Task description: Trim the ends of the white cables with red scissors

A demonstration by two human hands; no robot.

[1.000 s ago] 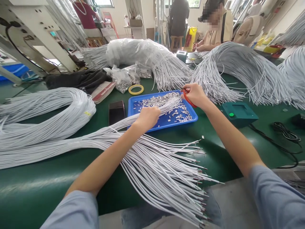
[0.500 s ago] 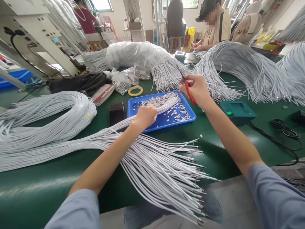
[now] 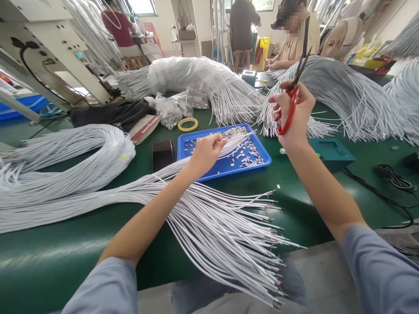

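My left hand (image 3: 208, 152) is closed round a bunch of white cables (image 3: 234, 144), whose ends reach over the blue tray (image 3: 203, 175). Small metal pieces (image 3: 250, 155) lie scattered in that tray. Raised to the right of the tray, my right hand (image 3: 296, 113) holds red-handled scissors (image 3: 290, 111), their dark blades parted and pointing up. Below my left forearm, more white cables (image 3: 222, 222) from the same bundle fan out across the table's front edge, their tips showing stripped ends.
A coil of white cable (image 3: 108, 161) lies at left, near a dark phone (image 3: 163, 155). Behind the tray are yellow tape (image 3: 187, 124), bags of metal parts (image 3: 168, 113) and a plastic-wrapped cable bundle (image 3: 183, 74). A green device (image 3: 334, 150) stands at right. A co-worker (image 3: 294, 39) sits opposite.
My right hand has lifted and moved right with the scissors, whose blades now stand apart. The fingers of my left hand have shifted slightly on the cables.
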